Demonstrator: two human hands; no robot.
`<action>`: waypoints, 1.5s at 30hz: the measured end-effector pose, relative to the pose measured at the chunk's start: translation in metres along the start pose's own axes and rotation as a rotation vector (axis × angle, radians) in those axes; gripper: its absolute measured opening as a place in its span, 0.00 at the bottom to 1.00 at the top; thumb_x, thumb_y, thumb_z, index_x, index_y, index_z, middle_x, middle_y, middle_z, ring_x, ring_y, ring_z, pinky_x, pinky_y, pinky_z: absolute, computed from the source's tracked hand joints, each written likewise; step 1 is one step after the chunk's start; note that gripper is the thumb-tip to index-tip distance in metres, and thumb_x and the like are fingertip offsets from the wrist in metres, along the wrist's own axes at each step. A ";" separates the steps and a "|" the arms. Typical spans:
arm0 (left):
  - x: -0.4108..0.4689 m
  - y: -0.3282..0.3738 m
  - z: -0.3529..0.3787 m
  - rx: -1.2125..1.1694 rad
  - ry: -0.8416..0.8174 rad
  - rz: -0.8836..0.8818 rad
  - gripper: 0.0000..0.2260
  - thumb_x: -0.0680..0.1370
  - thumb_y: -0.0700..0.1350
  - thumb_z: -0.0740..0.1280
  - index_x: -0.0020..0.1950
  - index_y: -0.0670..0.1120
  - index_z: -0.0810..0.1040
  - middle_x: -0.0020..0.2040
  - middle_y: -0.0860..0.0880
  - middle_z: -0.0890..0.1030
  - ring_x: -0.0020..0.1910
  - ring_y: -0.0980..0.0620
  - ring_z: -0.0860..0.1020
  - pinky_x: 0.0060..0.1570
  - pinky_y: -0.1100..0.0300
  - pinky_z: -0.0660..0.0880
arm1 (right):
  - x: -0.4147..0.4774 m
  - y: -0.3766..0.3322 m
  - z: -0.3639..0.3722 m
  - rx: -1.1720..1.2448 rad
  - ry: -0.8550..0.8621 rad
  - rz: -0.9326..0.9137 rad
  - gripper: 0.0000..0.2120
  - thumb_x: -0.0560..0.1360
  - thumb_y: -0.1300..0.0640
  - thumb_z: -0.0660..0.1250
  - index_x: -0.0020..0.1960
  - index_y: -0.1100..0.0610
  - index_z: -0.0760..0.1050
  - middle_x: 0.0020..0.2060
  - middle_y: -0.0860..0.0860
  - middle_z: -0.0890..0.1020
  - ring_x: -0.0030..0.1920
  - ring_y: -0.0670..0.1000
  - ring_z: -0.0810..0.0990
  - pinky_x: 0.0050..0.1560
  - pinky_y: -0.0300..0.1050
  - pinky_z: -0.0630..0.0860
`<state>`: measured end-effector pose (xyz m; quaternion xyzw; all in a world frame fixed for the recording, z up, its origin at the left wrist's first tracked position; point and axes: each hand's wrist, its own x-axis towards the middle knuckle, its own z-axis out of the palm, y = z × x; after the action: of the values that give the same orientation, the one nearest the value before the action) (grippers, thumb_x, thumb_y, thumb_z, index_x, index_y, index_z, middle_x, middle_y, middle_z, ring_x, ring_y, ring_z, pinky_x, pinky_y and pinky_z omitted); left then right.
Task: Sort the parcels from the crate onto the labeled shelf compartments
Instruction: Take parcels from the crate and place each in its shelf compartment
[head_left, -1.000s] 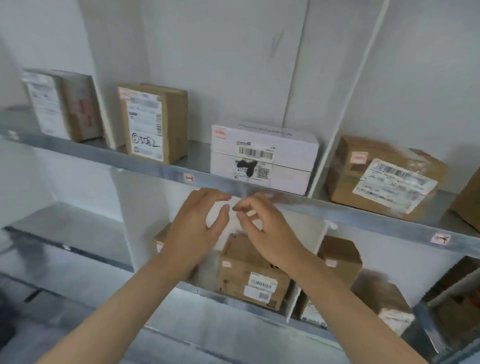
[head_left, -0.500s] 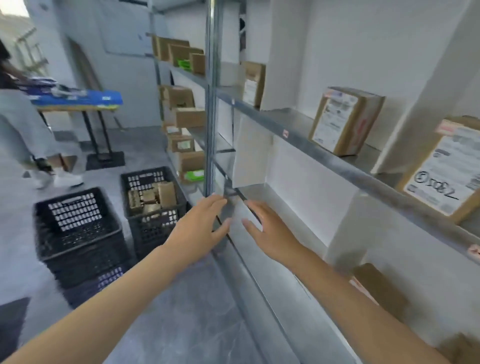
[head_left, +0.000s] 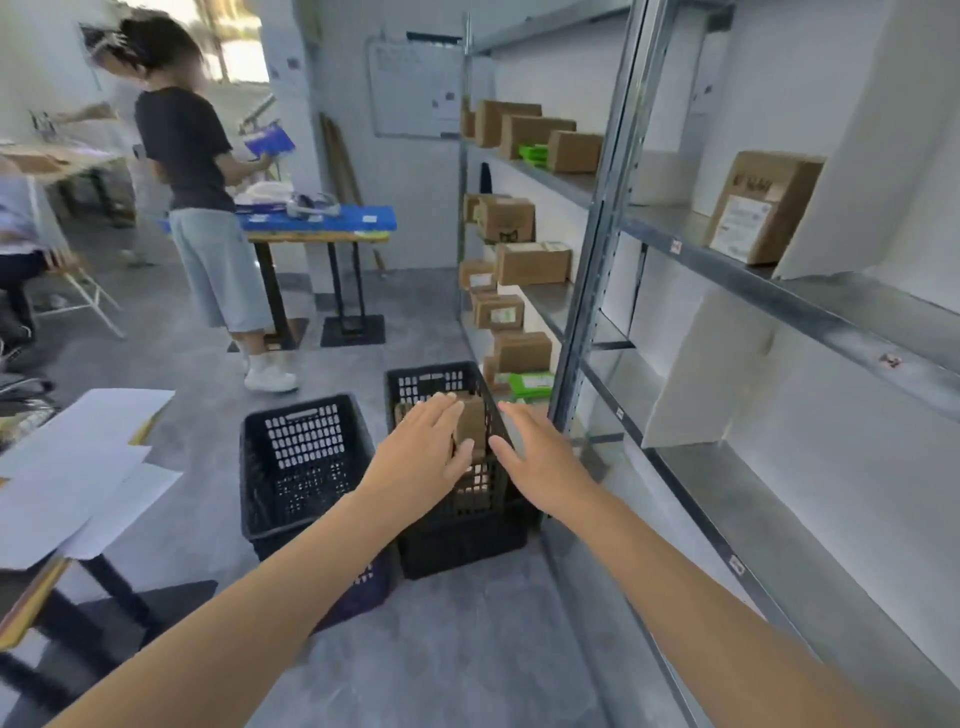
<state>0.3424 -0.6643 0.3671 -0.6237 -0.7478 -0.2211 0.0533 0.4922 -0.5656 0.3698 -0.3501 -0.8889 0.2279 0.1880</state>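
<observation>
Both bare forearms reached forward and down from the lower frame edge, converging toward centre. Left hand (head_left: 422, 456) was palm-down, fingers straight and together, thumb splayed to the right, holding nothing. Right hand (head_left: 540, 457) sat just beside it at the same level, fingers extended and relaxed, thumb pointing toward the left hand, also holding nothing.

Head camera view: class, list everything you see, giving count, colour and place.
crates: two, black, on the floor beside the shelving
parcels in crate: count unclear, brown, in the right crate
near parcel: one, brown, upper shelf at right
far parcels: many, brown, some green, far shelves
shelving: grey, along the right
table: one, blue top, behind the crates
papers: several, white, desk at left
person: one, black top, standing at the table
left hand: open, above the right crate
right hand: open, by that crate's rim
</observation>
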 end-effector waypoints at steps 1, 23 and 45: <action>0.005 -0.009 0.000 0.002 0.000 -0.017 0.23 0.82 0.51 0.60 0.75 0.43 0.66 0.75 0.48 0.67 0.76 0.51 0.63 0.75 0.61 0.54 | 0.010 -0.001 0.007 -0.001 -0.018 0.000 0.26 0.83 0.49 0.59 0.78 0.55 0.60 0.76 0.49 0.65 0.75 0.50 0.63 0.74 0.43 0.58; 0.257 -0.160 0.100 0.019 -0.073 -0.232 0.24 0.84 0.54 0.56 0.78 0.46 0.61 0.78 0.51 0.63 0.78 0.56 0.57 0.74 0.65 0.48 | 0.336 0.103 0.058 0.144 -0.156 0.006 0.27 0.83 0.49 0.59 0.79 0.52 0.58 0.77 0.48 0.63 0.76 0.49 0.60 0.75 0.48 0.60; 0.437 -0.315 0.261 -0.199 -0.317 -0.382 0.21 0.84 0.50 0.57 0.76 0.44 0.65 0.76 0.48 0.66 0.76 0.51 0.62 0.75 0.58 0.57 | 0.558 0.220 0.159 0.144 -0.369 0.287 0.26 0.84 0.50 0.58 0.79 0.54 0.58 0.77 0.50 0.62 0.76 0.50 0.61 0.74 0.47 0.60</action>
<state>-0.0027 -0.2021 0.2056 -0.5001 -0.8256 -0.1993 -0.1690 0.1501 -0.0712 0.2177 -0.4110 -0.8307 0.3752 0.0127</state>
